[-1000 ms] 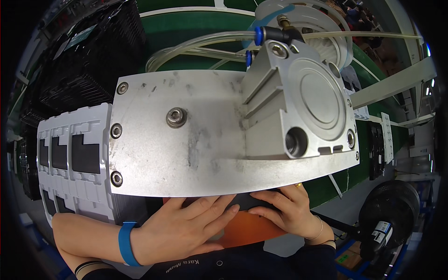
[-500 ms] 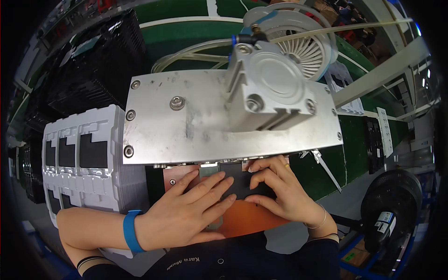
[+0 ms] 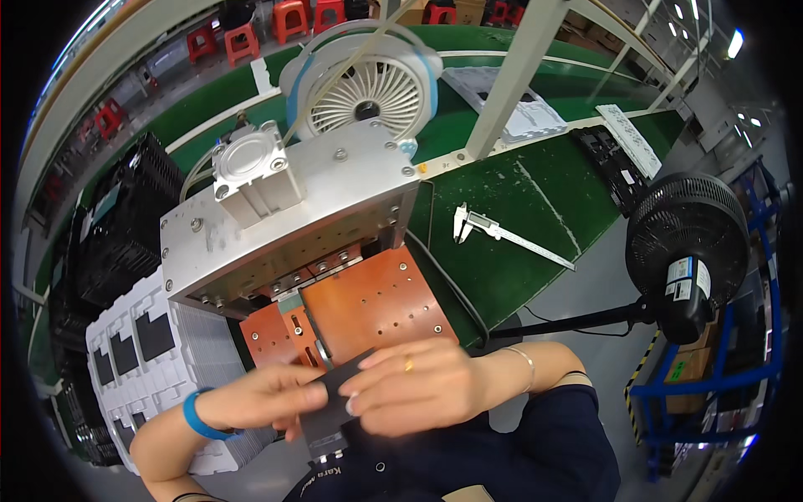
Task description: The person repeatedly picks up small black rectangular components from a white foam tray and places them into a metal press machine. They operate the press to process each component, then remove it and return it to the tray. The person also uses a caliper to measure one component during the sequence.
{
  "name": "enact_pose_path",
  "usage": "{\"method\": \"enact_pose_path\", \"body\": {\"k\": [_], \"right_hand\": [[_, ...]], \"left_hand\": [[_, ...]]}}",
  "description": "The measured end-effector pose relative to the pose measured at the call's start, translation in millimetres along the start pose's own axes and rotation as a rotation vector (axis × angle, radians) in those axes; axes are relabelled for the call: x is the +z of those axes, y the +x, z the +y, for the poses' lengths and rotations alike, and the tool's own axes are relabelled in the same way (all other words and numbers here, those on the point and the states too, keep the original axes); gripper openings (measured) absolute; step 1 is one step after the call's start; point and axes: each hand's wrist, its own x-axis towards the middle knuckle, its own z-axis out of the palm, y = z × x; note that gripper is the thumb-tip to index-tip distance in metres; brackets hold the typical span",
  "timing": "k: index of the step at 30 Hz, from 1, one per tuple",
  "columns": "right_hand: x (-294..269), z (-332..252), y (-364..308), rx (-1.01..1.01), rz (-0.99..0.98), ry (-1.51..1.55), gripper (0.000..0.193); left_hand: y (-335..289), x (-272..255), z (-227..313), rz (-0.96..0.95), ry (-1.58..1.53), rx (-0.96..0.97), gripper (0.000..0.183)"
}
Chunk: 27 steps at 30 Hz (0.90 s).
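A flat dark grey pouch cell (image 3: 321, 425) is held in front of my chest, tilted, with small shiny tabs at its lower end. My left hand (image 3: 261, 400) pinches its left edge, thumb on top. On the other side, my right hand (image 3: 418, 386) has its fingers closed over the upper right part and is somewhat blurred; its fingertips hide part of the cell. Just beyond the hands is the orange base plate (image 3: 368, 303) of a silver pneumatic press (image 3: 293, 197), with a cylinder on top.
Left of the press stands a stack of white trays (image 3: 180, 368) with dark pieces in the top one. A digital caliper (image 3: 510, 236) lies on the green table to the right. Behind the press is a white fan (image 3: 366, 88); a black fan (image 3: 687, 243) stands at the right.
Both hands have drawn back from under the press toward my body, bringing the pouch cell out with them. The view has shifted, showing the orange plate and the caliper more fully.
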Motion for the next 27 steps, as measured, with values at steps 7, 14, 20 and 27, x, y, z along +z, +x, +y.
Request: {"method": "enact_pose_path", "body": {"k": [7, 14, 20, 27], "right_hand": [[-40, 56, -51, 0.481, 0.144, -0.495, 0.045], [-120, 122, -209, 1.148, -0.061, -0.805, 0.043], [-124, 136, -205, 1.234, 0.044, -0.666, 0.037], [-111, 74, -209, 1.207, 0.433, -0.456, 0.060]], "left_hand": [[-3, 18, -21, 0.089, -0.179, 0.185, 0.022], [23, 25, -15, 0.337, -0.265, 0.342, 0.032], [25, 16, -25, 0.385, -0.304, 0.382, 0.029], [26, 16, -20, 0.347, -0.321, 0.349, 0.027]]}}
